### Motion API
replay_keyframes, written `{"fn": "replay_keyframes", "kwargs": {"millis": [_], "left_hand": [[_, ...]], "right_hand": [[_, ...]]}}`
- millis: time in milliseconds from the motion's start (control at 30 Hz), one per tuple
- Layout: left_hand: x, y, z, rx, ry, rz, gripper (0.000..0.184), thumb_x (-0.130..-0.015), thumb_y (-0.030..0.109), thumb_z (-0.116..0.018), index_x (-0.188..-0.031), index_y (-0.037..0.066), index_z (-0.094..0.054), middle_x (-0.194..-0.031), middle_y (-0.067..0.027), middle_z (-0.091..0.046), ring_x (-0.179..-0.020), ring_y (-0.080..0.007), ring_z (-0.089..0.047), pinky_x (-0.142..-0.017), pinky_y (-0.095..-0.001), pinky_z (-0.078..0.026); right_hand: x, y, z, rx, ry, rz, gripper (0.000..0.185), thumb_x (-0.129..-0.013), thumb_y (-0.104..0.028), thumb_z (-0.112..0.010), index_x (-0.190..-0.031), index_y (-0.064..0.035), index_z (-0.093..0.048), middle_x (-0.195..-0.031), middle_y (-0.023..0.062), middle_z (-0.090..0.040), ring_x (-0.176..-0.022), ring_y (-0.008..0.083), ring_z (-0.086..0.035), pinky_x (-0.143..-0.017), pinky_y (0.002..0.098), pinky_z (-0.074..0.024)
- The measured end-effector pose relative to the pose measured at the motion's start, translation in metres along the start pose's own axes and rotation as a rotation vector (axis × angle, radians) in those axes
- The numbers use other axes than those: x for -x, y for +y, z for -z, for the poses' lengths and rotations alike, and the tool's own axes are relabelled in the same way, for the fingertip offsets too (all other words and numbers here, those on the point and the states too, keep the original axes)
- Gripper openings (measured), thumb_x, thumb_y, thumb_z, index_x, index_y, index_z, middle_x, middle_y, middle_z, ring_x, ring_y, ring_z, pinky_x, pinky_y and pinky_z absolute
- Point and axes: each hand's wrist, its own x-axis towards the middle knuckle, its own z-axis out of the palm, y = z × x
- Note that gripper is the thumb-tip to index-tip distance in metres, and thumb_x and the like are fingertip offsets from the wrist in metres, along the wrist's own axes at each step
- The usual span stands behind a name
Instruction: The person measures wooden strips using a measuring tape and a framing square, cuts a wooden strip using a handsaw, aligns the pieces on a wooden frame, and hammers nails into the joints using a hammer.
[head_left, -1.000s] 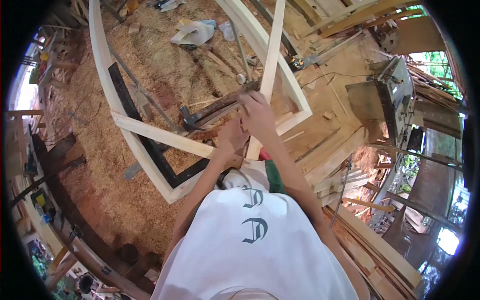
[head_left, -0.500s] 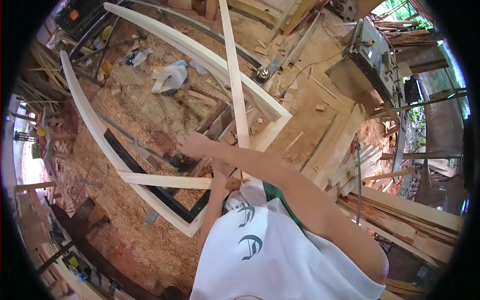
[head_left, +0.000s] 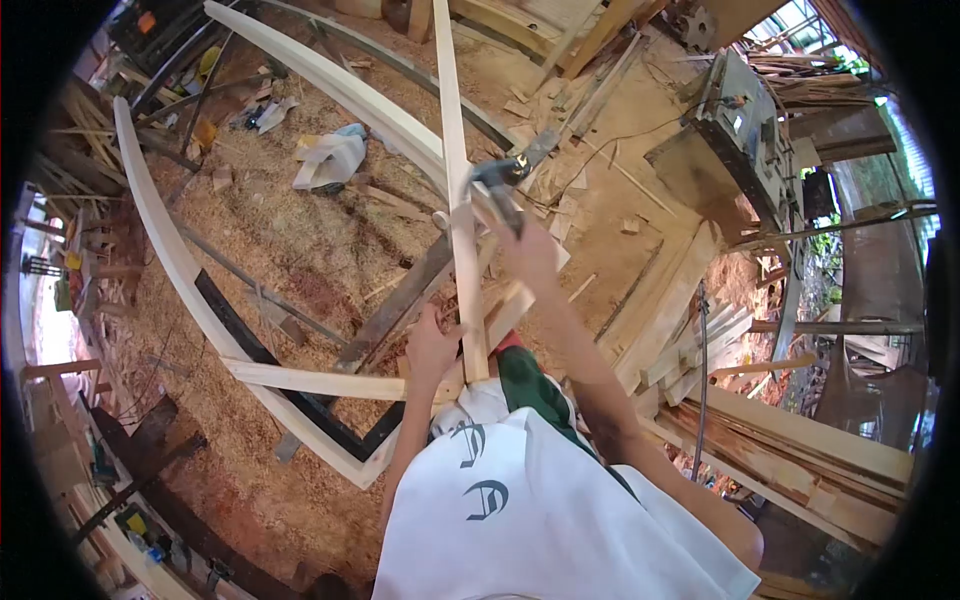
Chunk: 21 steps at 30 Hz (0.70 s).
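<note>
My right hand (head_left: 528,250) is wrapped round the handle of a hammer (head_left: 498,180), blurred by motion, its head raised beside a long pale wooden strip (head_left: 455,150). My left hand (head_left: 434,345) is at the lower part of that strip, fingers curled; whether it pinches anything is too small to make out. Below the left hand, a second pale strip (head_left: 310,380) crosses the curved white-wood frame (head_left: 175,235). A dark angled piece (head_left: 240,315) lies along the frame's inner side. A dark beam (head_left: 400,300) passes behind the left hand.
Sawdust covers the ground (head_left: 270,215). A plastic bag (head_left: 330,160) lies beyond the beam. A metal-topped machine (head_left: 740,130) with a cable stands at the upper right. Stacked boards (head_left: 800,450) are at the lower right, and a curved timber (head_left: 200,500) runs at the lower left.
My right hand reached left across the beam, then came back right and up with the hammer, which lay on the beam earlier. My left hand has moved slightly up beside the upright strip.
</note>
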Motion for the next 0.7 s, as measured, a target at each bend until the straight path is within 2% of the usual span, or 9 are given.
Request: {"fn": "replay_keyframes", "kwargs": {"millis": [33,100,167,333,400,467,500,567,700], "left_hand": [[-0.001,-0.002,-0.004,0.021,0.012,-0.016,0.044,-0.080,0.034,-0.080,-0.099,0.005,-0.052,-0.085,-0.0155,-0.062,-0.084,-0.0388,-0.064,-0.072,-0.0483,-0.049],[0.006,0.013,0.003,-0.001,0.005,0.001,0.045,-0.080,0.034,-0.081,-0.097,0.005,-0.051,-0.084,-0.0151,-0.061,-0.082,-0.0381,-0.063,-0.071,-0.0479,-0.048],[0.003,0.021,0.006,-0.029,0.007,0.002,0.045,-0.079,0.034,-0.081,-0.094,0.006,-0.049,-0.083,-0.0146,-0.060,-0.080,-0.0375,-0.062,-0.070,-0.0474,-0.047],[0.009,0.032,0.005,-0.087,-0.010,0.145,0.044,-0.078,0.029,-0.082,-0.093,0.006,-0.047,-0.075,-0.0132,-0.055,-0.073,-0.0355,-0.058,-0.066,-0.0463,-0.045],[0.010,0.023,-0.004,-0.055,0.058,0.105,0.045,-0.078,0.029,-0.083,-0.092,0.005,-0.047,-0.073,-0.0130,-0.053,-0.070,-0.0353,-0.056,-0.065,-0.0461,-0.044],[0.011,0.037,0.003,-0.133,0.025,0.190,0.045,-0.078,0.030,-0.083,-0.091,0.005,-0.048,-0.072,-0.0126,-0.053,-0.069,-0.0357,-0.057,-0.065,-0.0460,-0.045],[0.011,0.041,0.003,-0.135,0.039,0.198,0.045,-0.078,0.030,-0.083,-0.091,0.005,-0.048,-0.072,-0.0126,-0.053,-0.069,-0.0357,-0.057,-0.065,-0.0460,-0.045],[0.013,0.047,0.002,-0.122,0.047,0.235,0.047,-0.077,0.032,-0.084,-0.091,0.005,-0.049,-0.073,-0.0130,-0.054,-0.070,-0.0366,-0.059,-0.065,-0.0471,-0.045],[0.012,0.043,0.001,-0.225,0.032,0.295,0.047,-0.077,0.034,-0.084,-0.094,0.005,-0.052,-0.076,-0.0144,-0.058,-0.075,-0.0384,-0.062,-0.068,-0.0493,-0.047]], "right_hand": [[-0.023,0.036,-0.010,0.006,0.074,-0.006,0.038,-0.093,-0.038,-0.062,-0.112,-0.0048,-0.061,-0.097,0.0261,-0.069,-0.091,0.0467,-0.066,-0.080,0.0552,-0.0505],[-0.077,0.070,-0.012,0.073,0.051,-0.161,0.038,-0.092,-0.034,-0.061,-0.113,-0.0017,-0.060,-0.101,0.0291,-0.069,-0.095,0.0483,-0.066,-0.081,0.0550,-0.0509],[-0.122,0.083,-0.005,-0.054,0.079,-0.196,0.037,-0.088,-0.029,-0.063,-0.110,0.0006,-0.062,-0.102,0.0300,-0.068,-0.097,0.0476,-0.066,-0.083,0.0543,-0.0510],[-0.245,0.148,-0.033,0.024,0.010,-0.115,0.038,-0.085,-0.028,-0.065,-0.110,0.0005,-0.064,-0.104,0.0297,-0.068,-0.101,0.0468,-0.065,-0.086,0.0530,-0.0511],[-0.271,0.162,-0.043,0.060,-0.049,-0.067,0.040,-0.085,-0.029,-0.066,-0.111,0.0003,-0.063,-0.105,0.0294,-0.068,-0.103,0.0468,-0.065,-0.088,0.0529,-0.0512],[-0.288,0.171,-0.054,-0.029,-0.042,0.161,0.039,-0.083,-0.028,-0.067,-0.111,-0.0002,-0.067,-0.105,0.0268,-0.070,-0.098,0.0447,-0.067,-0.086,0.0499,-0.0525],[-0.297,0.162,-0.054,-0.037,-0.049,0.173,0.039,-0.083,-0.028,-0.067,-0.111,-0.0002,-0.067,-0.105,0.0268,-0.070,-0.098,0.0447,-0.067,-0.086,0.0499,-0.0525],[-0.305,0.142,-0.051,0.170,-0.203,0.169,0.041,-0.083,-0.029,-0.070,-0.113,-0.0013,-0.067,-0.107,0.0265,-0.070,-0.100,0.0422,-0.067,-0.089,0.0493,-0.0521],[-0.327,0.140,-0.076,0.405,-0.289,0.118,0.039,-0.085,-0.030,-0.070,-0.113,-0.0023,-0.068,-0.110,0.0271,-0.069,-0.105,0.0415,-0.066,-0.091,0.0502,-0.0516]]}}
